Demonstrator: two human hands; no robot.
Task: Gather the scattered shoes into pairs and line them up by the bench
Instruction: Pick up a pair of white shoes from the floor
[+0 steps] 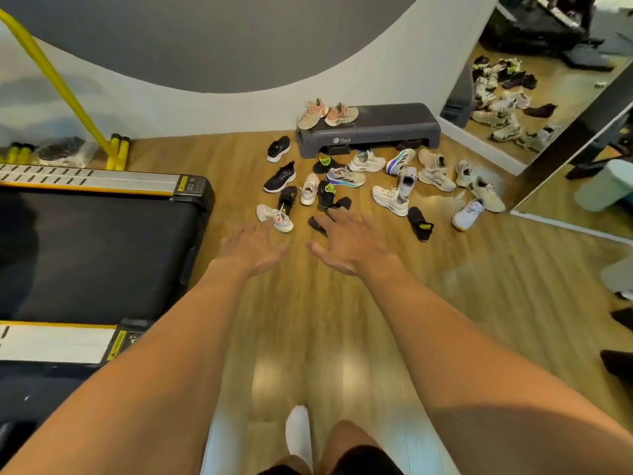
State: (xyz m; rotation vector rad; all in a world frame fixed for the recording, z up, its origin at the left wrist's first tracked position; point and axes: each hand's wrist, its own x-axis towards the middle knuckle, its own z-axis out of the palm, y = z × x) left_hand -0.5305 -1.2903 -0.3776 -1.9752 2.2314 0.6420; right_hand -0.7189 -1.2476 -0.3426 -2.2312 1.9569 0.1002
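The scattered shoes (390,197) are spread over the wooden floor (308,320) just beyond the fingertips, between them and the grey bench (368,128) set against the wall. A beige pair (327,113) is stood on the bench's left end. The left hand (255,246) and the right hand (352,245) are held out side by side, fingers straight and spread, with nothing gripped. A white shoe (275,217) is met at the left fingertips; contact cannot be told through the blur. A black shoe (317,225) is partly hidden by the right fingers. A treadmill (96,252) is seen left of the left hand, and a mirror (548,80) far right of the right fingers.
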